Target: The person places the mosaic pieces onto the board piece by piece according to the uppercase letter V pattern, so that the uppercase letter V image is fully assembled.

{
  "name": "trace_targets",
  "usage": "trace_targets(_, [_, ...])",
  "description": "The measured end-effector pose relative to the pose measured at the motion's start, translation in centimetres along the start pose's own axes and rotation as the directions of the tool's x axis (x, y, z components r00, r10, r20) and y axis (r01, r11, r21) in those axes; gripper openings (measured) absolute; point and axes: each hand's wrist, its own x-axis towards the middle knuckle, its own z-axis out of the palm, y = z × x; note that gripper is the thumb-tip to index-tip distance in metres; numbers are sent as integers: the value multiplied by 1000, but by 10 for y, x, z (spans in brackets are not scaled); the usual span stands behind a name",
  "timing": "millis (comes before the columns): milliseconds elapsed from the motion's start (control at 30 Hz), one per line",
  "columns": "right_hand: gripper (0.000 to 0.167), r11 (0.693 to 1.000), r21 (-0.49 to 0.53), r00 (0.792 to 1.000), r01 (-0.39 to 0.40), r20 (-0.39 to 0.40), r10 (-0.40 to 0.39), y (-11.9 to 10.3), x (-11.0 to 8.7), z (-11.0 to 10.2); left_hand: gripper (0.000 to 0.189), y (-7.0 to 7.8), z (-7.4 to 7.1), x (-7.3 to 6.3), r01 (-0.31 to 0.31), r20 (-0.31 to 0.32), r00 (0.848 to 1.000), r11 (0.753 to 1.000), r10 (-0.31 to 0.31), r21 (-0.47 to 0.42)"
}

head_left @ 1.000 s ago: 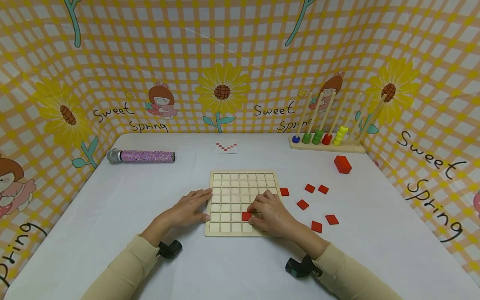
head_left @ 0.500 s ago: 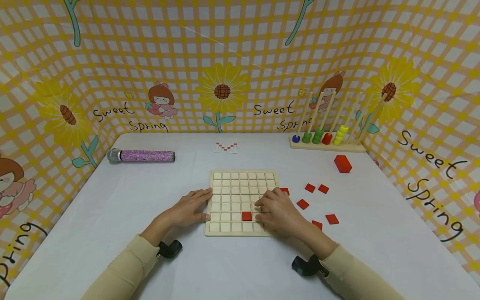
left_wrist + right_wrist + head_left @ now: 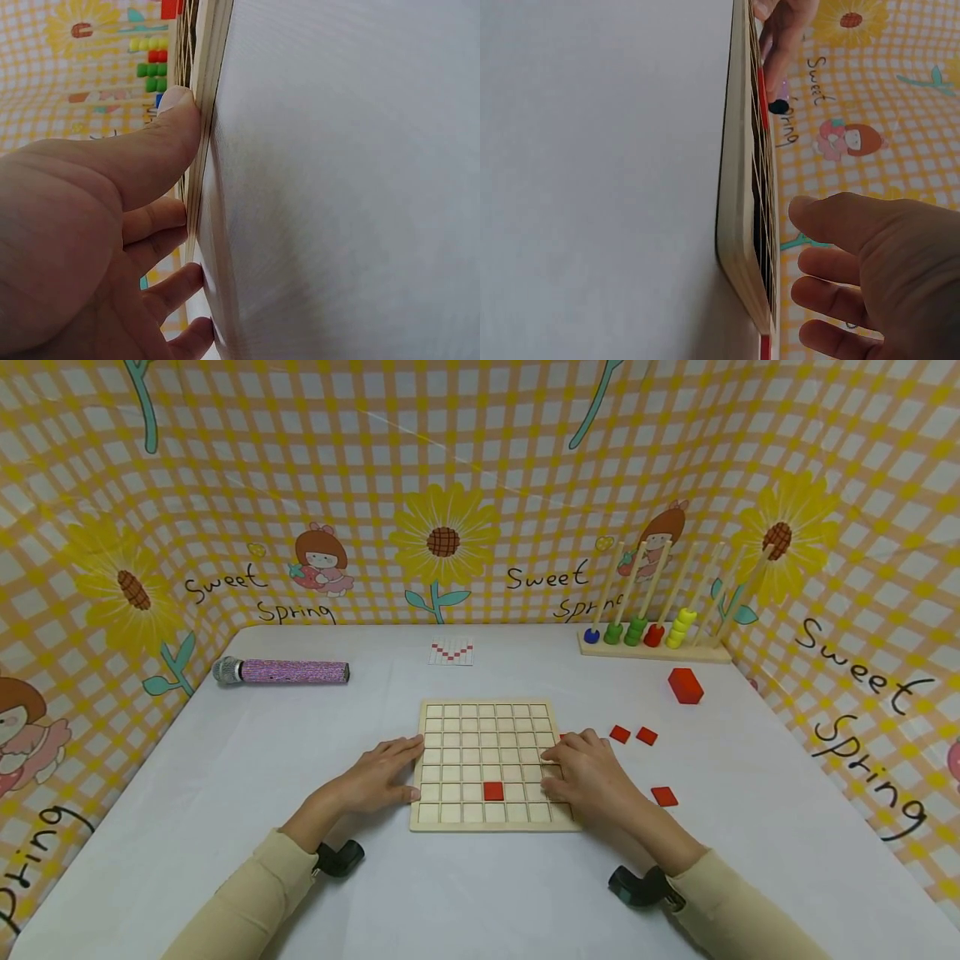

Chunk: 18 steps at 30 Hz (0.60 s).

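A pale wooden grid board (image 3: 452, 756) lies flat on the white table, with one red square tile (image 3: 493, 791) in a cell of its second row from the front. My left hand (image 3: 378, 774) rests at the board's left side; its thumb (image 3: 176, 112) and fingertips touch the edge. Over the right edge hovers my right hand (image 3: 592, 778), fingers loosely bent, thumb apart, nothing held. The right wrist view also shows that hand (image 3: 885, 270) apart from the board. Loose red tiles (image 3: 620, 734) lie to its right; the hand hides others wholly or partly.
A small card with a red pattern (image 3: 452, 651) lies behind the board. At the back left is a glittery microphone (image 3: 292, 672). A bead abacus (image 3: 652, 650) stands back right, with a red block (image 3: 686, 686) in front. Patterned cloth walls (image 3: 480, 452) enclose the table.
My right hand has let go of the red tile, which stays in its cell, and has moved right to the board's right edge. My left hand has not moved.
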Motion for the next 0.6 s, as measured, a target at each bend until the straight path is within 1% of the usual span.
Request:
trace_targets(133, [33,999,0,999,-37,5,37,9,-3,-2,74,0,0,0,-4,-2,1000,1000,4,1])
trace_targets(367, [39,998,24,999,-53,-8,54,28,-11,-7,74,1,-2,1,1,4,1000,1000,-1,8])
trace_targets(467, [41,996,34,997,-77,4,77,35,-14,-9,74,1,-2,1,3,7,1000,1000,-3,4])
trace_targets(600, [42,993,21,993,-112,23,112,42,-17,-12,74,1,-2,0,11,12,1000,1000,-11,-1])
